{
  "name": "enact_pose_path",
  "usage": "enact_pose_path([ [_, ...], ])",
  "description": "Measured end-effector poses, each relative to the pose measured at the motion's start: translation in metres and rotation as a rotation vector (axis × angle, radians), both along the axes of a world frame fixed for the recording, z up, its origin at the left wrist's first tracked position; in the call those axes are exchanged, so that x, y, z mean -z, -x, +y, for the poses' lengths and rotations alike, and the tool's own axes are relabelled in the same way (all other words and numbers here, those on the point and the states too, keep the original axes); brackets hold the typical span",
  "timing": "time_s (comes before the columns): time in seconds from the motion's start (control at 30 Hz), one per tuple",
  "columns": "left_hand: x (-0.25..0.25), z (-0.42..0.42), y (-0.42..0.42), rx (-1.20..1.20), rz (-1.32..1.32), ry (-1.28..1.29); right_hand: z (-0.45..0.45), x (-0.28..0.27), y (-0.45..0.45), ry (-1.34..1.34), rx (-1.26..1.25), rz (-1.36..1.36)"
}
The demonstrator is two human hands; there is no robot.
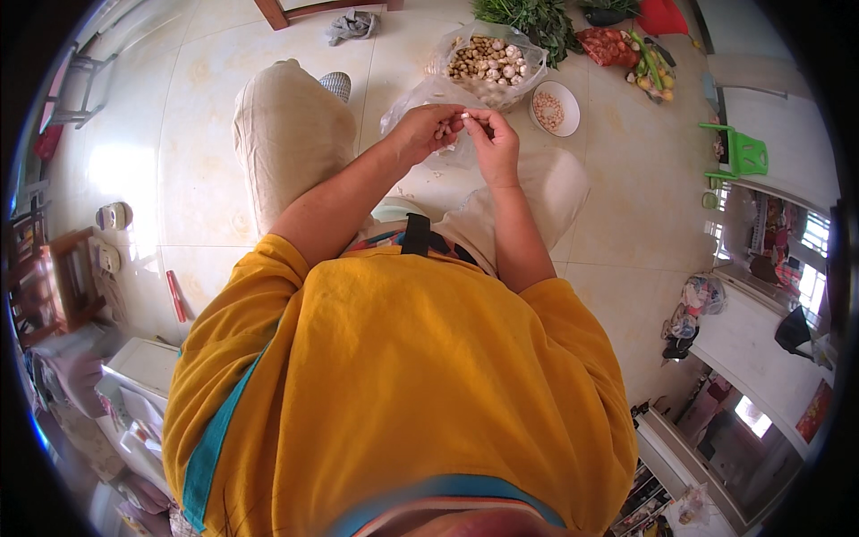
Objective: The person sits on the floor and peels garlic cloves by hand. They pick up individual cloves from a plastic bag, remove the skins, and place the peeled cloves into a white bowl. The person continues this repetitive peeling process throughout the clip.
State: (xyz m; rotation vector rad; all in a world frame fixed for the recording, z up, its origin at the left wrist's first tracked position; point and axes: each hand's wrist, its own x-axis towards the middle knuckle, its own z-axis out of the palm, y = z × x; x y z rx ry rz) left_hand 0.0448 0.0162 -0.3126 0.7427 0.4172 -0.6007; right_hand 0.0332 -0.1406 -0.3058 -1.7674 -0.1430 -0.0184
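My left hand is curled around several small pinkish cloves, probably garlic. Its fingertips meet those of my right hand, and a small pale clove is pinched between the two hands at the right fingertips. Under the hands lies a thin clear plastic bag; its contents are mostly hidden. Just beyond it stands an open plastic bag full of garlic bulbs and smaller brownish pieces. To the right of that bag, a white bowl holds many pinkish peeled cloves.
Leafy greens, a red net bag and more vegetables lie at the upper right. A grey cloth is on the tiled floor at the top. A green plastic chair stands at the right. Bits of peel lie between my legs.
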Motion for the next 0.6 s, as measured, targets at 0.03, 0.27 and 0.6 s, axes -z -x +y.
enact_pose_path([
  [0.03, 0.0003, 0.0001, -0.0003, 0.000, 0.001, 0.009, -0.0002, 0.0006, -0.0003, 0.027, 0.001, -0.007],
  [0.27, 0.0034, 0.0018, 0.0015, 0.068, -0.073, 0.008, -0.0029, 0.0019, -0.0014, -0.090, 0.011, 0.138],
  [0.6, 0.0057, -0.0038, -0.0006, 0.024, 0.044, 0.061, -0.0045, -0.0046, -0.0017, -0.407, 0.063, 0.316],
])
